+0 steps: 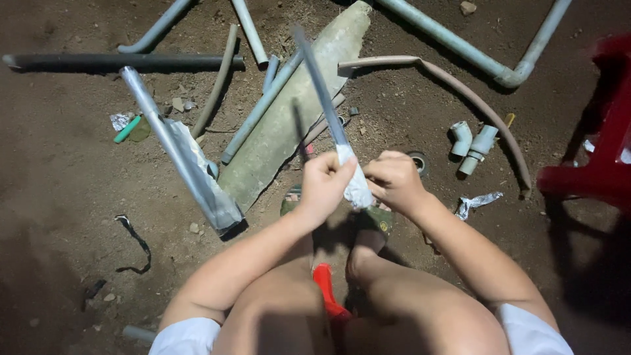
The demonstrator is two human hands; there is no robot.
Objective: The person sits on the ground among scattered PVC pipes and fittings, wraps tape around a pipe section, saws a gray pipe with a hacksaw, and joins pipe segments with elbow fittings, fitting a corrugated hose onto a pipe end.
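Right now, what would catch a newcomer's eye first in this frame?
At centre, the left hand and right hand grip the white-wrapped end of a long grey pipe that points away from the person. Behind it, a flat grey slab lies on the dirt ground among scattered pipes. A red plastic chair stands at the right edge.

Grey pipes (453, 43), elbow fittings (472, 141), red plastic chair (601, 151) on dirt.

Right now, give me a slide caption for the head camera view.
Both hands, left hand and right hand, grip the wrapped end of a thin grey pipe above scattered pipes on dirt ground.
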